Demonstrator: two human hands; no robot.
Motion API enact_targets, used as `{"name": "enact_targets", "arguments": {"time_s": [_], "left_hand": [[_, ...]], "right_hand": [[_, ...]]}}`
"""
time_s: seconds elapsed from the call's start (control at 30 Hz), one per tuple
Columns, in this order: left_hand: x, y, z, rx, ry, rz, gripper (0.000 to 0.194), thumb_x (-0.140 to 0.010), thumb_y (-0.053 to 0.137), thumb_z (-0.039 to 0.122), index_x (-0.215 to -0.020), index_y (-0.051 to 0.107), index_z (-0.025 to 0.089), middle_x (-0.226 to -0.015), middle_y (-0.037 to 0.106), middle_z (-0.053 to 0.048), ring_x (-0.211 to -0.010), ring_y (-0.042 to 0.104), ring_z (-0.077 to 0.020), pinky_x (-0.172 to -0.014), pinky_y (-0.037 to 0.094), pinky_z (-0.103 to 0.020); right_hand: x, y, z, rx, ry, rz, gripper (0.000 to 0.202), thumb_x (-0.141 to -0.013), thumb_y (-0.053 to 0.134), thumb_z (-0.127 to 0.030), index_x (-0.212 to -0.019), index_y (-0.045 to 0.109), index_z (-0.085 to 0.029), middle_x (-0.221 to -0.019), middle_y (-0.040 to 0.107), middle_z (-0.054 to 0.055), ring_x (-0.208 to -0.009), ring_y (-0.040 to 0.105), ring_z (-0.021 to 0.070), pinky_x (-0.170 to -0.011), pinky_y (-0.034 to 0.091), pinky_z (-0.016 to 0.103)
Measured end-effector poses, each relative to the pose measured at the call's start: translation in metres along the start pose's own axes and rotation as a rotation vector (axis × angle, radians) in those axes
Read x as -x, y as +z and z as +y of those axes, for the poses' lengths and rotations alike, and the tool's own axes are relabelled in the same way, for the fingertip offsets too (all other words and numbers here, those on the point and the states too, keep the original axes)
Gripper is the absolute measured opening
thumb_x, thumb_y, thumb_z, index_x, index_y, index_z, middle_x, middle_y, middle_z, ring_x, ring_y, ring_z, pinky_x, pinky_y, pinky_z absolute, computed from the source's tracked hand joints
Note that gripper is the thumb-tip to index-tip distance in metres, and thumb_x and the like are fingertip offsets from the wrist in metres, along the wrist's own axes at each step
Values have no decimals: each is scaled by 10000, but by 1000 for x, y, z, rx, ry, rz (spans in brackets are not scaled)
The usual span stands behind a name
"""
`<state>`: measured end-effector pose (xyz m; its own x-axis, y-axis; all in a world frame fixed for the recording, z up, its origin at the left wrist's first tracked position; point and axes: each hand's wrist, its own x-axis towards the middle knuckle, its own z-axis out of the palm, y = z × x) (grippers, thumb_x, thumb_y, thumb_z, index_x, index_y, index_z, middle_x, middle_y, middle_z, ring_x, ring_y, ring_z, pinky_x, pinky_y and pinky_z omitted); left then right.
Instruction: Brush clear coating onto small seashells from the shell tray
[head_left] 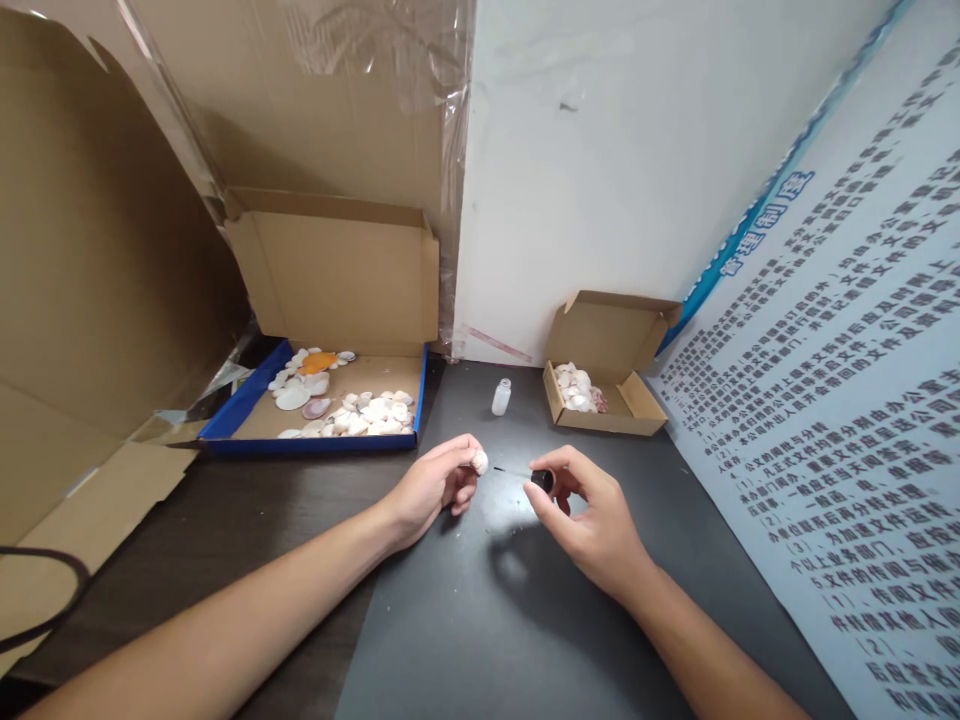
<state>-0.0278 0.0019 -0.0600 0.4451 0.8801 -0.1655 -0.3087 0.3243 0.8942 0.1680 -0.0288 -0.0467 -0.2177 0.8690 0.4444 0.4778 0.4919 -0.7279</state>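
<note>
Between the thumb and fingers of my left hand [442, 480] is a small whitish seashell [480, 462]. My right hand [589, 505] pinches the black cap of a brush [542, 481]. The brush's thin stem points left, its dark tip close to the shell; a small gap shows between them. Behind both hands a little clear glass bottle [500, 398] stands upright and uncapped, with whitish contents.
At the left stands an open blue-rimmed cardboard box [307, 446] with shells arranged inside, one orange. A smaller open carton [607, 422] at the right holds more shells. Cardboard [97, 230] walls the left side; a printed sheet [847, 400] covers the right.
</note>
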Motion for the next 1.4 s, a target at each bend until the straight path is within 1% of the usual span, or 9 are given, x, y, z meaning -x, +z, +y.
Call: {"name": "enact_targets", "arguments": {"time_s": [0.17,0.33,0.5,0.67,0.83,0.97,1.13,1.3,1.4], "left_hand": [[0,0,0,-3,-2,-6,181,-838,516,298,-716,458,177,-598,387,41,-467,357,-72,-423,257,-188],[-1,-1,-2,-20,-9,-11,170,-840,502,292,-724,455,178,-593,381,43,-464,345,-72,-420,255,-188],[-2,-2,-4,-48,-15,-20,165,-838,509,300,-737,456,182,-585,394,48,-452,342,-69,-411,249,-186],[-2,-2,-4,-57,-14,-34,176,-836,515,311,-734,458,180,-592,392,49,-455,346,-65,-415,256,-186],[-2,-3,-4,-84,-25,-37,177,-845,504,313,-739,454,180,-592,393,50,-453,340,-64,-416,254,-188],[-1,-2,-3,-89,-22,-37,172,-845,492,299,-729,451,178,-569,368,55,-454,333,-67,-420,250,-191],[-2,-2,-3,-74,-16,-33,166,-836,498,290,-726,446,177,-588,386,52,-457,340,-65,-419,252,-193],[-2,-2,-4,-75,-21,-21,167,-835,507,297,-732,455,176,-584,382,55,-455,341,-63,-419,255,-189],[-2,-2,-4,-74,-16,-22,180,-834,511,310,-727,457,176,-575,387,55,-453,342,-65,-418,254,-190]], "right_hand": [[2,2,0,-34,21,-38,110,-847,599,-240,-949,576,-205,-676,584,-19,-532,549,116,-495,440,226],[1,1,0,67,28,-108,45,-838,596,-237,-856,572,-203,-616,545,-32,-526,517,117,-507,421,229],[1,1,-1,-33,48,-57,93,-854,588,-261,-921,563,-200,-587,542,-44,-511,520,118,-501,423,226],[0,2,-1,15,69,-62,63,-845,596,-243,-877,563,-201,-595,517,-46,-509,499,114,-502,407,229],[2,1,-1,-41,56,-45,111,-866,584,-260,-958,573,-198,-613,539,-43,-526,516,117,-522,420,232],[2,2,0,23,67,-33,66,-846,599,-241,-884,568,-197,-602,507,-48,-512,488,112,-509,401,230],[1,1,0,-47,57,-5,117,-859,585,-255,-955,557,-194,-601,524,-51,-517,505,113,-512,412,223],[0,1,-1,-2,79,-13,71,-837,595,-235,-884,558,-197,-590,507,-52,-508,492,112,-500,398,222],[0,1,0,-48,76,-10,102,-851,586,-257,-927,559,-195,-596,525,-50,-511,503,115,-506,407,224]]}}
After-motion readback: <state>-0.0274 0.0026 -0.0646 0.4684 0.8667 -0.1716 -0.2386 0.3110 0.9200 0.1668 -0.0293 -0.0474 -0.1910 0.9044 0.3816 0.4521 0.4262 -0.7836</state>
